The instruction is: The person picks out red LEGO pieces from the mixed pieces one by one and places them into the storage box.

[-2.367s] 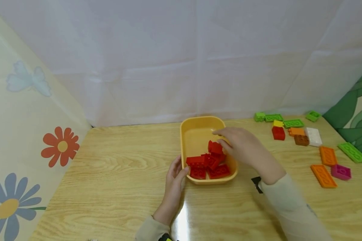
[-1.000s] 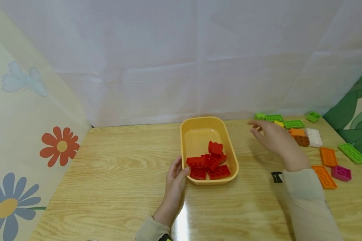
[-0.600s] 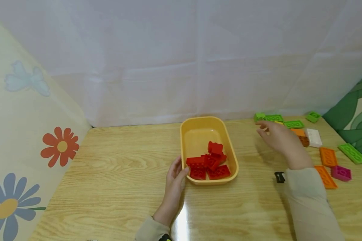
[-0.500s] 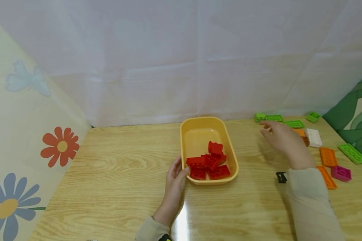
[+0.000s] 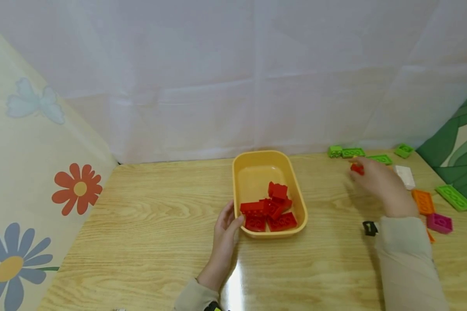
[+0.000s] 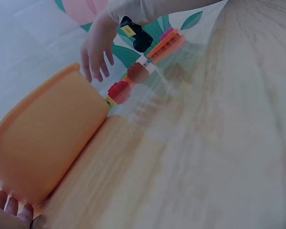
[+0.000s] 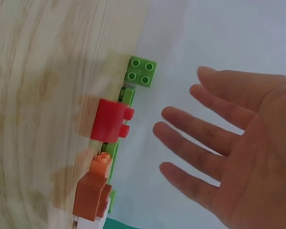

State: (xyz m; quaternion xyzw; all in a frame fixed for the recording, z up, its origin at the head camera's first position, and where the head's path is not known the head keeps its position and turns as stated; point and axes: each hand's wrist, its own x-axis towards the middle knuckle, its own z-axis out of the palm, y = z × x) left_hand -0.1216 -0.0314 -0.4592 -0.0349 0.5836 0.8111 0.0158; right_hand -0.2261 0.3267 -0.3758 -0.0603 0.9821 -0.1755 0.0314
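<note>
My left hand (image 5: 223, 237) grips the left side of a yellow plastic tub (image 5: 239, 181), thumb by the rim and fingers along its outer wall. Several red toy building bricks (image 5: 282, 221) lie piled in the tub's near half. At the right, my right hand (image 5: 379, 181) hovers over a red brick (image 5: 357, 168), which shows between thumb and fingers in the head view. In the right wrist view the fingers (image 7: 195, 138) are spread and apart from that red brick (image 7: 108, 120), which sits on the table with its studs toward the hand.
Green bricks (image 5: 353, 152) line the back edge by the white sheet (image 5: 202, 86). A white brick (image 5: 405, 177), orange plates (image 5: 423, 201), a magenta brick (image 5: 440, 223) and a green plate (image 5: 455, 197) lie at the right. In the right wrist view a brown brick (image 7: 89, 195) stands near the red one.
My right hand has moved from over the tub out to the right and down to the red brick on the table. The left hand and tub have stayed in place.
</note>
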